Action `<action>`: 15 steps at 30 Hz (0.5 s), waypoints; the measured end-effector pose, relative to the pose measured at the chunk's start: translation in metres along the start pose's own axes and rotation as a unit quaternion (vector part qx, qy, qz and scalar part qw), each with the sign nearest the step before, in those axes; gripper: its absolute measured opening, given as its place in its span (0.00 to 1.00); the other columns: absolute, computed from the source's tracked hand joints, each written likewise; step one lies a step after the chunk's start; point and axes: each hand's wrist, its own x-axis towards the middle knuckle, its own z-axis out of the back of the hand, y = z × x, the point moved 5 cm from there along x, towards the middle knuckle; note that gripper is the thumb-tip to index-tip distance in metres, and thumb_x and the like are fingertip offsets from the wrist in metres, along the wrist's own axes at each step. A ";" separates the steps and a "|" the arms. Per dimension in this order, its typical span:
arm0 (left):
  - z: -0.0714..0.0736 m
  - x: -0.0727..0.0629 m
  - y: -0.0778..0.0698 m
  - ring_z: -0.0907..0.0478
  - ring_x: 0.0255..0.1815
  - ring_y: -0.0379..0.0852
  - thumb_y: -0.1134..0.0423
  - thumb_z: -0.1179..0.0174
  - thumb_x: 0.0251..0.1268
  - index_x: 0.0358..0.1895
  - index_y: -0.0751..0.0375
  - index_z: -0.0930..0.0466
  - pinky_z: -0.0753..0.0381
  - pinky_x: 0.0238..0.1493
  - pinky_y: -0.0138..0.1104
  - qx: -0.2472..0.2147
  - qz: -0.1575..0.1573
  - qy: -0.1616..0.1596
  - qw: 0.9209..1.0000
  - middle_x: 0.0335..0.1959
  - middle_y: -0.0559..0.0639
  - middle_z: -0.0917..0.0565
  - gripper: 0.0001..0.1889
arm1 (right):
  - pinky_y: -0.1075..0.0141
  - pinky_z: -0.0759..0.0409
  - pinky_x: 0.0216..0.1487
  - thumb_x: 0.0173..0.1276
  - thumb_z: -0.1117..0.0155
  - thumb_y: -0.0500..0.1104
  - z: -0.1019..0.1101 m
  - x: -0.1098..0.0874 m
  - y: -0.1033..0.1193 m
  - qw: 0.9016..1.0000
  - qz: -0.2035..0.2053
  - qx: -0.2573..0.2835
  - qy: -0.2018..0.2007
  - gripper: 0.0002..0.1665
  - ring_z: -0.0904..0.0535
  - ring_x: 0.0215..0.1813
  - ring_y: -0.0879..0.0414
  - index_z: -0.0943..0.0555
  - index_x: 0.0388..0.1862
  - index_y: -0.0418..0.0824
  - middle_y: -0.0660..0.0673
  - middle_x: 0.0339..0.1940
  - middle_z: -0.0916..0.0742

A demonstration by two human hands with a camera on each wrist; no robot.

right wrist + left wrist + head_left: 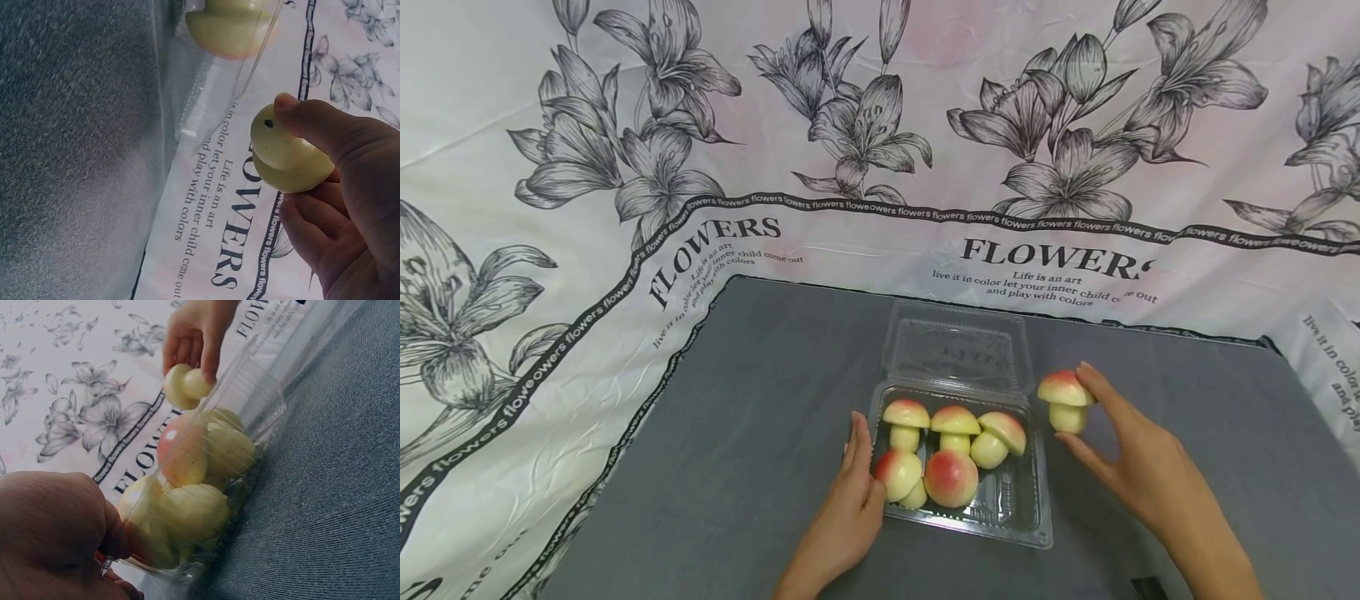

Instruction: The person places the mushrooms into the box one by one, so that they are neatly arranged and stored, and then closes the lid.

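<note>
My right hand (1150, 467) pinches a toy mushroom (1066, 402) between thumb and fingers, just right of an open clear plastic container (1037, 500). The mushroom has a red-and-yellow cap and a pale stem; a dark spot marks the stem's end in the right wrist view. On the container's left side, my left hand (850, 508) grips the rim, its thumb (115, 534) on the near side of the clear edge in the left wrist view. Several similar mushrooms (951, 478) lie inside the container, three along its back and others in front, left and middle.
The container's clear lid (958, 346) lies folded back behind it. Grey cloth (722, 433) covers the table. A white sheet with black flower prints (865, 250) hangs behind and at the sides. A small black object (1147, 588) lies at the front edge, by the right forearm.
</note>
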 end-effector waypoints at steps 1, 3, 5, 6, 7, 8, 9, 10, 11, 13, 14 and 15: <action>0.000 0.000 0.000 0.66 0.87 0.61 0.72 0.58 0.79 0.86 0.63 0.68 0.56 0.82 0.60 0.000 0.000 0.000 1.000 0.89 0.55 0.67 0.40 | 0.39 0.20 0.27 0.46 0.12 0.36 0.000 0.000 0.001 1.000 -0.002 0.000 0.002 0.65 0.13 0.35 0.34 0.34 0.84 0.47 0.30 0.64 0.15; 0.000 0.000 0.000 0.66 0.87 0.61 0.72 0.58 0.79 0.86 0.62 0.68 0.56 0.83 0.60 0.000 0.000 0.000 1.000 0.89 0.55 0.67 0.40 | 0.41 0.20 0.26 0.46 0.12 0.36 0.001 0.000 0.003 1.000 0.001 0.000 0.002 0.66 0.13 0.33 0.37 0.35 0.85 0.48 0.31 0.65 0.15; 0.000 0.000 -0.001 0.66 0.87 0.61 0.72 0.58 0.79 0.86 0.62 0.68 0.56 0.83 0.60 -0.001 -0.001 0.000 1.000 0.89 0.55 0.67 0.40 | 0.42 0.20 0.26 0.46 0.12 0.36 0.002 0.000 0.005 1.000 0.003 0.000 0.002 0.66 0.13 0.34 0.38 0.35 0.85 0.48 0.32 0.66 0.16; 0.000 0.000 -0.001 0.66 0.87 0.61 0.72 0.58 0.79 0.86 0.62 0.68 0.56 0.83 0.60 -0.002 -0.001 0.001 1.000 0.88 0.55 0.67 0.40 | 0.43 0.20 0.26 0.46 0.12 0.36 0.003 0.000 0.007 1.000 0.005 0.000 0.001 0.66 0.13 0.34 0.38 0.35 0.85 0.48 0.32 0.66 0.16; 0.000 0.000 -0.001 0.66 0.87 0.61 0.72 0.58 0.79 0.86 0.62 0.68 0.56 0.83 0.60 -0.002 -0.001 0.001 1.000 0.88 0.55 0.67 0.40 | 0.43 0.19 0.26 0.46 0.12 0.36 0.003 -0.001 0.008 1.000 0.006 -0.002 0.000 0.66 0.12 0.35 0.37 0.34 0.84 0.47 0.32 0.66 0.15; 0.000 0.000 -0.001 0.66 0.87 0.61 0.72 0.58 0.79 0.86 0.62 0.68 0.56 0.83 0.60 -0.002 -0.001 0.001 1.000 0.88 0.55 0.67 0.40 | 0.43 0.19 0.26 0.45 0.12 0.36 0.004 -0.001 0.009 1.000 0.007 -0.003 -0.001 0.66 0.12 0.35 0.37 0.34 0.84 0.47 0.31 0.65 0.15; 0.000 0.000 -0.001 0.66 0.87 0.61 0.72 0.58 0.79 0.86 0.62 0.68 0.56 0.82 0.60 -0.003 0.000 0.002 1.000 0.88 0.55 0.67 0.40 | 0.42 0.19 0.26 0.45 0.12 0.36 0.004 -0.001 0.010 1.000 0.006 -0.003 -0.001 0.65 0.12 0.35 0.37 0.33 0.84 0.46 0.31 0.63 0.14; 0.000 0.000 -0.001 0.66 0.87 0.61 0.72 0.58 0.79 0.86 0.62 0.69 0.56 0.82 0.60 -0.003 0.000 0.002 1.000 0.88 0.55 0.67 0.40 | 0.43 0.20 0.25 0.45 0.11 0.36 0.005 -0.002 0.010 1.000 0.005 -0.004 -0.001 0.65 0.13 0.33 0.39 0.33 0.83 0.47 0.31 0.62 0.13; 0.000 0.000 -0.001 0.66 0.87 0.61 0.72 0.58 0.79 0.86 0.62 0.69 0.56 0.82 0.60 -0.003 0.001 0.002 1.000 0.88 0.55 0.67 0.40 | 0.44 0.20 0.25 0.45 0.11 0.36 0.005 -0.002 0.011 1.000 0.005 -0.004 -0.002 0.65 0.13 0.32 0.40 0.32 0.83 0.46 0.31 0.61 0.13; 0.000 0.000 -0.001 0.66 0.87 0.61 0.72 0.58 0.79 0.86 0.62 0.69 0.56 0.82 0.60 -0.003 0.001 0.001 1.000 0.89 0.55 0.67 0.40 | 0.44 0.21 0.25 0.44 0.11 0.37 0.006 -0.003 0.013 1.000 0.004 -0.004 -0.002 0.64 0.15 0.29 0.43 0.31 0.82 0.46 0.31 0.58 0.12; 0.000 0.000 -0.001 0.66 0.87 0.61 0.72 0.58 0.79 0.86 0.62 0.68 0.56 0.82 0.60 -0.003 0.002 0.001 1.000 0.89 0.55 0.67 0.40 | 0.44 0.21 0.24 0.44 0.11 0.37 0.006 -0.003 0.014 1.000 0.005 -0.003 -0.003 0.64 0.16 0.28 0.44 0.31 0.82 0.46 0.31 0.58 0.12; 0.000 0.000 -0.001 0.66 0.87 0.61 0.72 0.58 0.79 0.86 0.62 0.68 0.56 0.82 0.60 -0.003 0.002 0.001 1.000 0.89 0.54 0.67 0.40 | 0.43 0.21 0.25 0.45 0.11 0.38 0.007 -0.004 0.015 1.000 0.005 -0.001 -0.002 0.63 0.16 0.27 0.44 0.31 0.82 0.46 0.31 0.58 0.12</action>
